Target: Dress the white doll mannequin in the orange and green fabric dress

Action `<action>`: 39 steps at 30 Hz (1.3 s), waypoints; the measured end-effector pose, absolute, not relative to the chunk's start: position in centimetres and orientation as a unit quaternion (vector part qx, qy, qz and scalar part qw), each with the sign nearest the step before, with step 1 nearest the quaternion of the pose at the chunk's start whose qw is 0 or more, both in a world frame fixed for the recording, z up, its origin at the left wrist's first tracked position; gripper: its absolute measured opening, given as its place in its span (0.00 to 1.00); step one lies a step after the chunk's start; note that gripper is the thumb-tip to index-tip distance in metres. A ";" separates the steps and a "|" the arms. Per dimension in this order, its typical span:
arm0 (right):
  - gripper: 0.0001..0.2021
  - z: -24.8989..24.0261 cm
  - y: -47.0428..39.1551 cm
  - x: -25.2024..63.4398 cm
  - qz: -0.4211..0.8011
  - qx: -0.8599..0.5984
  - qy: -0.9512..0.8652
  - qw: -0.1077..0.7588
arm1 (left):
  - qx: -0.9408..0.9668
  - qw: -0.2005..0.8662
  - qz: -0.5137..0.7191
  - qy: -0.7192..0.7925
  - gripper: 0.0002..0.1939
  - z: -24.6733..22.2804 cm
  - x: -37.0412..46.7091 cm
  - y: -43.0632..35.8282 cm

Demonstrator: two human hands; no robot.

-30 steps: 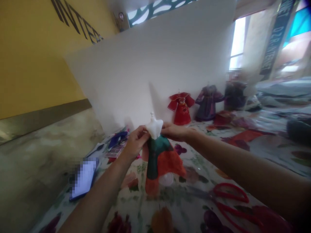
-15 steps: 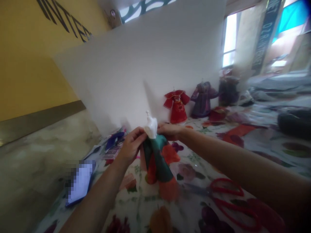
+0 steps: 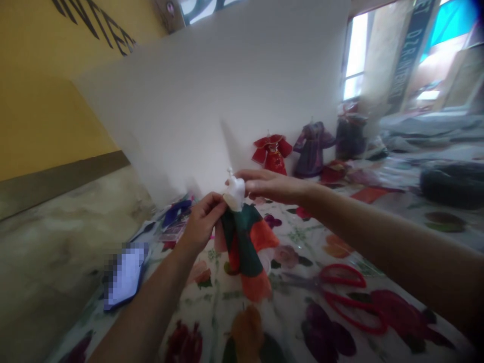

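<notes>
Green cloth (image 3: 247,237), left fingers (image 3: 217,202) pinching; right fingers (image 3: 259,175) parted

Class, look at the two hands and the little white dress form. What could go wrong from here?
The left hand seems to pinch the green and orange cloth at one side of the waist, so it might slip or bunch.
The right hand, beside the dress form's upper part, could knock it askew.
The scissors lie near the right forearm, which might brush them.

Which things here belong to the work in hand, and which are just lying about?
In the work:
- mannequin
- cloth hanging from it

Lying about, it seems, though the scissors may serve too:
- scissors
- phone
- red dress
- purple dress
</notes>
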State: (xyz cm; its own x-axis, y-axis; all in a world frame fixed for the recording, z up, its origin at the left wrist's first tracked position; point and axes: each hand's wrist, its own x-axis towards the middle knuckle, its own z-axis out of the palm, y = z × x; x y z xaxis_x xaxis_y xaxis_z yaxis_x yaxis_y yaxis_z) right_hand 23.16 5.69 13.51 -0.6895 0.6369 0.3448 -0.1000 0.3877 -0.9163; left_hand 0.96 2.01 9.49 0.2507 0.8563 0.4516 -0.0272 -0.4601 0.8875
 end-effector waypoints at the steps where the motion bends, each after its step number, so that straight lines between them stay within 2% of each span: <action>1: 0.22 14.3 4.5 23.0 0.469 -0.202 -0.792 0.336 | 0.673 0.417 0.526 0.310 0.09 9.5 1.0 2.0; 4: 0.21 15.6 1.8 22.1 0.329 -0.264 -0.841 0.340 | 0.669 0.412 0.534 0.312 0.13 9.2 1.0 1.8; 6: 0.19 15.7 1.0 21.6 0.277 -0.299 -0.846 0.345 | 0.664 0.403 0.547 0.313 0.13 9.0 1.0 1.6; 10: 0.17 15.2 0.3 20.8 0.311 -0.340 -0.820 0.339 | 0.674 0.359 0.561 0.319 0.08 8.8 0.9 0.9; 14: 0.16 15.4 -0.4 19.8 0.368 -0.283 -0.810 0.359 | 0.677 0.287 0.590 0.332 0.06 9.8 0.0 -0.2; 21: 0.16 17.3 -2.1 18.3 0.298 -0.187 -0.835 0.422 | 0.721 0.082 0.579 0.372 0.03 14.7 -2.2 -3.9; 25: 0.18 14.4 -2.7 17.9 0.338 -0.120 -0.820 0.446 | 0.749 0.013 0.511 0.421 0.05 14.8 -2.6 -6.7; 30: 0.21 8.1 -3.6 17.6 0.389 -0.097 -0.787 0.470 | 0.817 -0.088 0.385 0.419 0.07 11.8 -3.1 -8.8; 35: 0.19 5.6 -5.2 19.7 0.368 -0.130 -0.815 0.428 | 0.837 -0.065 0.365 0.403 0.05 9.2 -1.5 -9.9; 39: 0.20 4.4 -6.3 23.5 0.292 -0.145 -0.860 0.394 | 0.863 -0.034 0.345 0.366 0.06 7.0 1.3 -10.4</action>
